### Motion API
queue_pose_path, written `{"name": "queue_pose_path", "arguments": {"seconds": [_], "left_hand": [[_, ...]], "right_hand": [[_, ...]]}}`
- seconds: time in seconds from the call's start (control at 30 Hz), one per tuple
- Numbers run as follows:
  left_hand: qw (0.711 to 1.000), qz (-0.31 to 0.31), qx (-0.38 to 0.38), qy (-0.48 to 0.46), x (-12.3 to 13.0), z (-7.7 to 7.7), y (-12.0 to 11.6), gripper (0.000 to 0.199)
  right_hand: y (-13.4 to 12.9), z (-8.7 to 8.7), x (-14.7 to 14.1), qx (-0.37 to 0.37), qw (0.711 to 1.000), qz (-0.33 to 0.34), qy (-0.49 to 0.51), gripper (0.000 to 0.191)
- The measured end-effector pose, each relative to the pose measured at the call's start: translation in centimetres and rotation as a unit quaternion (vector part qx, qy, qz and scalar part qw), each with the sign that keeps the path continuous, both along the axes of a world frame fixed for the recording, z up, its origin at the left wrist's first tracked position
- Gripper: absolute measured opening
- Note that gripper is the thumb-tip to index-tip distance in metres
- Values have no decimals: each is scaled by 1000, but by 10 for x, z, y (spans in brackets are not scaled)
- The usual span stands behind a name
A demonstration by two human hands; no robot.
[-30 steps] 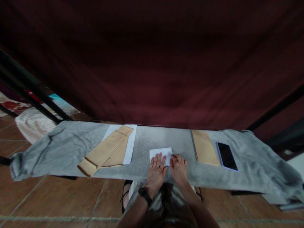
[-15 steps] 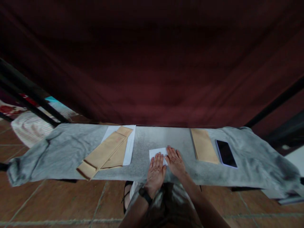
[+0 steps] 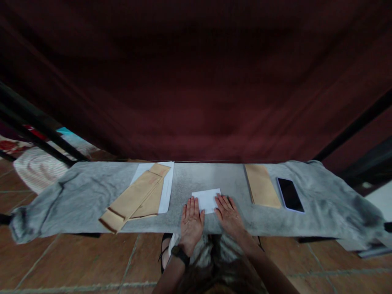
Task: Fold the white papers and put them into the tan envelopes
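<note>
The left hand (image 3: 192,223) has slid leftward, exposing more seemingly folded paper (image 3: 207,201).

Both forearms (image 3: 263,264) get chopped off at the bottom edge, and the hands cover the side edges of the folded white paper (image 3: 207,200). Most of the white sheets (image 3: 166,197) sit hidden under the brown paper pieces (image 3: 134,195), and whatever's printed on them is way too small to read.

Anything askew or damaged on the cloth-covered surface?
The brown paper pieces at left lie askew, overlapping at a slant across the white sheets, one end past the gray cloth's near edge. I see no clear damage or spill.
</note>
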State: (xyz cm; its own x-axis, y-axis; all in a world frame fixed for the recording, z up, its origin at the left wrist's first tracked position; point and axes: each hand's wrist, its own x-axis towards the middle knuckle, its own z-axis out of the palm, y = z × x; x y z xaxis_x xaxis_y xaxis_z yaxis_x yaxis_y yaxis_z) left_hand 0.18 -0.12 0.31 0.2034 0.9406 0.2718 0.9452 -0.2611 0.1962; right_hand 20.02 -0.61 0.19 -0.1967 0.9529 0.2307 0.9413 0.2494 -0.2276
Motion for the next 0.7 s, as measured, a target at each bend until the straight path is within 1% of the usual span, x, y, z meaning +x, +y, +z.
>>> {"name": "queue_pose_path", "arguments": {"seconds": [0.07, 0.17, 0.23, 0.3, 0.37, 0.47, 0.53, 0.6, 0.7], "left_hand": [[1000, 1, 3, -6, 1, 0, 0, 58], [1000, 4, 4, -5, 0, 2, 0, 57], [1000, 8, 5, 2, 2, 4, 3, 56], [1000, 8, 9, 5, 9, 7, 6, 56], [1000, -18, 8, -3, 24, 10, 10, 56], [993, -113, -20, -13, 54, 13, 15, 55], [987, -156, -46, -11, 73, 12, 19, 53], [984, -164, -66, -12, 85, 11, 24, 54], [985, -158, -72, -15, 89, 9, 32, 53]], "right_hand": [[-18, 2, 8, 0, 1000, 21, 1, 50], [-38, 7, 17, -6, 1000, 24, 3, 51], [-43, 11, 18, -5, 1000, 18, 9, 50], [-44, 14, 17, -1, 1000, 10, 17, 48], [-42, 15, 15, 2, 1000, 5, 24, 47], [-40, 13, 14, -6, 1000, 7, 25, 44], [-40, 12, 15, -15, 1000, 7, 24, 43], [-41, 11, 15, -21, 999, 5, 27, 43], [-40, 13, 17, -17, 999, 12, 37, 43]]}}
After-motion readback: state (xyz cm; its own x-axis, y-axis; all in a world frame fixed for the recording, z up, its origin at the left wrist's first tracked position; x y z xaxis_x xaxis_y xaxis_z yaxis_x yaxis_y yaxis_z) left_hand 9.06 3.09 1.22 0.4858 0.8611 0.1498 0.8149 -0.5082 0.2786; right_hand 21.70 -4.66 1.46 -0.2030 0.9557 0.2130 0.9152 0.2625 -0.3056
